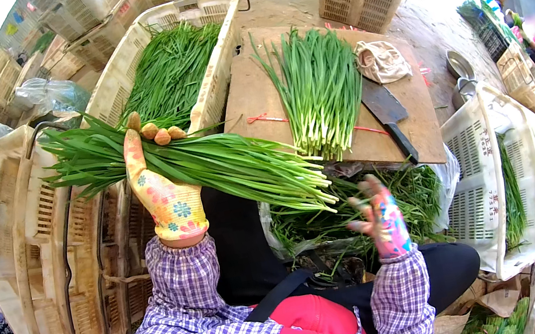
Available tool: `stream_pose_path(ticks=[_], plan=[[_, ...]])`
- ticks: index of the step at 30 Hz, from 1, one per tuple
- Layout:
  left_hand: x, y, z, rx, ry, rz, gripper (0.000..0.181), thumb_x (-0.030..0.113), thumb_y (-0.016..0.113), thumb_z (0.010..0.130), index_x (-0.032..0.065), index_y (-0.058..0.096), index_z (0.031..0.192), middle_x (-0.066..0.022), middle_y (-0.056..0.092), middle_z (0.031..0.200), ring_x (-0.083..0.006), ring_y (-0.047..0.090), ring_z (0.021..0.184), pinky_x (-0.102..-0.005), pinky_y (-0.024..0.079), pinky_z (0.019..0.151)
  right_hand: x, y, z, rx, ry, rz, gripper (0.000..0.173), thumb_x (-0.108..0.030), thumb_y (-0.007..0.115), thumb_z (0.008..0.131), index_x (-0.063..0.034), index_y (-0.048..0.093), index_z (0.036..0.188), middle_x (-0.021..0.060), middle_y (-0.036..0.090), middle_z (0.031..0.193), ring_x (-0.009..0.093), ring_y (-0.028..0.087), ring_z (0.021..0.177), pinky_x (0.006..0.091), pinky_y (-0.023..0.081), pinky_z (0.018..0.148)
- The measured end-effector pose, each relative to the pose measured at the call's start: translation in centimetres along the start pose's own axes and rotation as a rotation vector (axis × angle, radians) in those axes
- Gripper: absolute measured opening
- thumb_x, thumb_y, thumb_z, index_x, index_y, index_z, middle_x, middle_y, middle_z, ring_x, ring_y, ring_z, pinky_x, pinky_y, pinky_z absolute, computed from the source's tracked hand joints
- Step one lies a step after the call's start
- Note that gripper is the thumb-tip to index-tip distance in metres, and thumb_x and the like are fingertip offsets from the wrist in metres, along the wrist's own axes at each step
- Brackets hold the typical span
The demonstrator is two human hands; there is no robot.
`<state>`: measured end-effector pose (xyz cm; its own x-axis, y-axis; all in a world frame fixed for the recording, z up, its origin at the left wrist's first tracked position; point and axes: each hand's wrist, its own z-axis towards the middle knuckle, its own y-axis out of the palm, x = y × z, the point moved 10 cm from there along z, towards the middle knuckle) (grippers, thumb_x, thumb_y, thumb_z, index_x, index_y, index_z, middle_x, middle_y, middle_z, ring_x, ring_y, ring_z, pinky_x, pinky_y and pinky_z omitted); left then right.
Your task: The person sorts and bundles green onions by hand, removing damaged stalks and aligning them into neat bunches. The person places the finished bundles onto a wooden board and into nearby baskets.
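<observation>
My left hand (166,197), in a flowered glove with stained fingertips, grips a bunch of garlic chives (240,163) around its middle. The pale stem ends point right and the green leaf tips fan out to the left. Just right of the stem ends, my right hand (386,224), also in a patterned glove, is empty with its fingers spread and blurred. A second pile of chives (320,84) lies on a wooden board (256,97), stems towards me. Beside it rest a black-handled cleaver (386,102) and a crumpled pale cloth (382,61). Red ties (267,118) lie on the board.
Ahead on the left, a plastic crate (219,87) holds more chives. Loose green leaves (405,197) fill a plastic-lined container below the board. Empty crates (37,248) stand at my left, and a white crate (470,175) with chives at my right. Other people sit at both edges.
</observation>
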<state>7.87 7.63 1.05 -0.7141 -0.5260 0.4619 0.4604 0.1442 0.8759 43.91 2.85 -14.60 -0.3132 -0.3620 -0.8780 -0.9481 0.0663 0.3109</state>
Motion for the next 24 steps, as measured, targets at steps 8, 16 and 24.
stream_pose_path(ticks=[8,16,24], plan=[[-1.1,1.0,-0.9,0.057,0.014,0.199,0.025,0.018,0.05,0.096,0.0062,0.052,0.118,-0.0056,0.058,0.093,-0.0152,0.059,0.074,-0.0326,0.053,0.076,0.2,6.1,-0.8,-0.067,0.003,-0.394,0.026,-0.026,0.051,0.093,-0.007,0.06,0.108,-0.0027,0.052,0.06,0.005,0.041,0.044,0.0207,0.031,0.041],[-0.4,-1.4,0.9,0.005,-0.018,0.125,0.024,0.017,0.049,0.096,0.0046,0.054,0.117,-0.0053,0.062,0.095,-0.0132,0.061,0.079,-0.0314,0.053,0.079,-5.6,-3.3,-2.2,0.233,-0.099,-0.051,0.027,-0.026,0.051,0.095,-0.005,0.059,0.111,-0.0039,0.048,0.06,0.003,0.036,0.042,0.0218,0.028,0.038],[-2.1,-0.7,-0.3,0.006,-0.081,0.092,0.023,0.017,0.05,0.096,0.006,0.054,0.116,-0.0044,0.06,0.093,-0.0141,0.061,0.079,-0.0305,0.054,0.077,-8.7,3.1,-2.4,0.074,-0.411,-0.927,0.039,-0.025,0.069,0.081,-0.0092,0.06,0.115,0.0138,0.06,0.112,0.029,0.059,0.101,0.0368,0.048,0.087]])
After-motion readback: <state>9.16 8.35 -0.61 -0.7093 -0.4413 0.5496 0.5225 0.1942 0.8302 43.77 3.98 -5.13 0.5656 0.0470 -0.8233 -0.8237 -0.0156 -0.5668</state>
